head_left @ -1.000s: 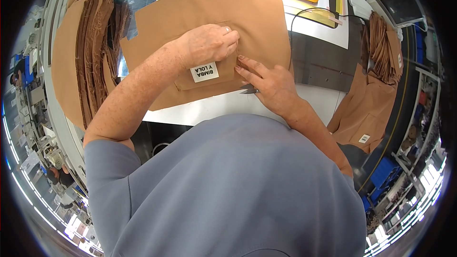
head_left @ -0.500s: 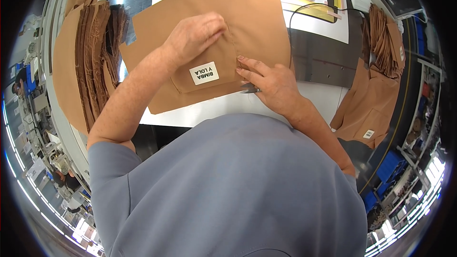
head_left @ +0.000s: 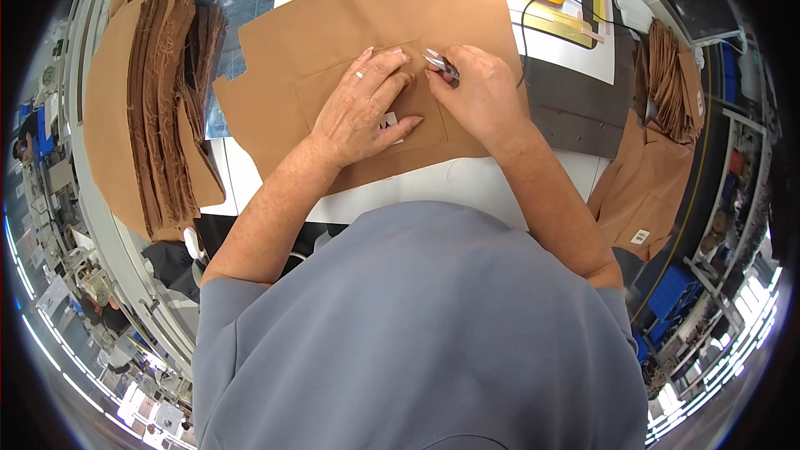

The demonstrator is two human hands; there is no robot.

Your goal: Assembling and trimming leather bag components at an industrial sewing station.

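Left hand (head_left: 360, 112) flat, fingers spread wide, pressing the brown fabric piece (head_left: 333, 42) on the white table (head_left: 433, 183). Right hand (head_left: 475, 87) just beside it, fingers pinched narrow on small metal snips (head_left: 439, 62) at the pocket patch's far edge. White label (head_left: 387, 122) partly under left thumb. Stack of brown pieces (head_left: 167, 108) left.

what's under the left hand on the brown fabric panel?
The left hand lies flat on a brown pocket piece atop the brown fabric panel. A white label peeks out beside the thumb; the rest is covered.
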